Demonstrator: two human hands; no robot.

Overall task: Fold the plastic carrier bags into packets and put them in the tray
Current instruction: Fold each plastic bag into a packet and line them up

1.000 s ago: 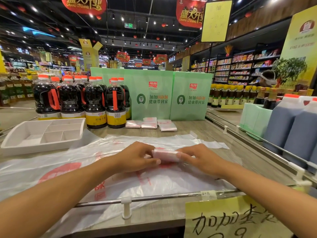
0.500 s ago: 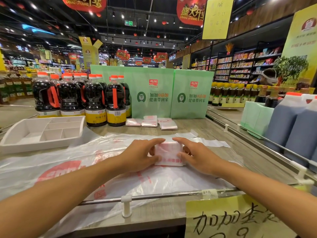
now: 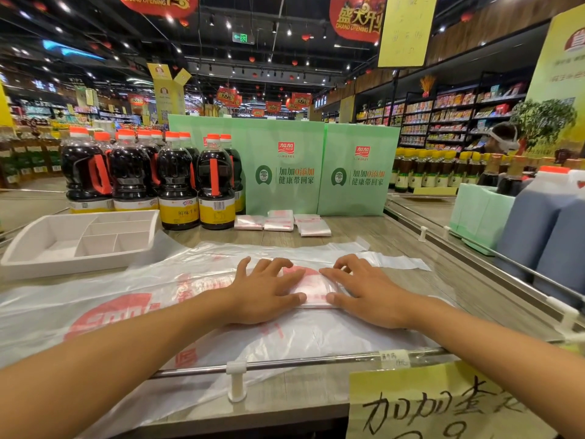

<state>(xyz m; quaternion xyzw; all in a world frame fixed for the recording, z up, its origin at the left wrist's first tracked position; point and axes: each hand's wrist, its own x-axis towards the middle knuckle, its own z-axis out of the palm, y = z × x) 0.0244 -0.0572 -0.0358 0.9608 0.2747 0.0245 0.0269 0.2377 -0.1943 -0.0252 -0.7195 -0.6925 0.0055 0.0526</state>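
Packet (image 3: 311, 288) mostly hidden beneath left hand (image 3: 266, 294) and right hand (image 3: 368, 293)

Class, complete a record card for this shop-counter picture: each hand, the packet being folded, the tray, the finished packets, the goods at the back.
Folded packet: lying on unfolded carrier bags spread over the counter
Left hand: pressing on its left side
Right hand: pressing on its right side
Tray: white, divided, far left; no packets visible inside
Finished packets: several, in front of the green boxes
Sauce bottles: dark, orange-capped, behind the tray
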